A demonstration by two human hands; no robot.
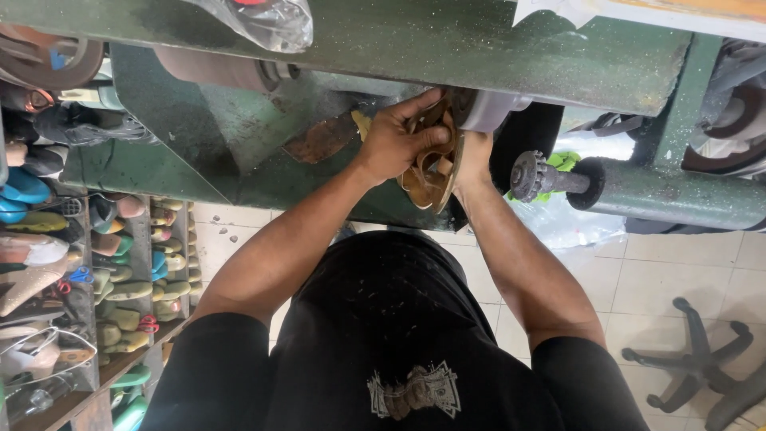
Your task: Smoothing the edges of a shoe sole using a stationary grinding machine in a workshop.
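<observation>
Both hands are pressed in close under the green machine (479,48), whose long body overhangs them and closes off all room above. The left hand (399,144) and right hand (472,156) grip a tan sandal (435,172) against the grey wheel (491,110), so there is no gap on that side. Just to the right a toothed metal cutter (527,175) sticks out on its green shaft (670,195), near the right wrist. To the left the machine's slanted green panel (191,136) walls the space. Open room lies below, over the tiled floor (638,279), with shelves of shoe forms (120,271) at far left and a chair base (694,359) at far right.
</observation>
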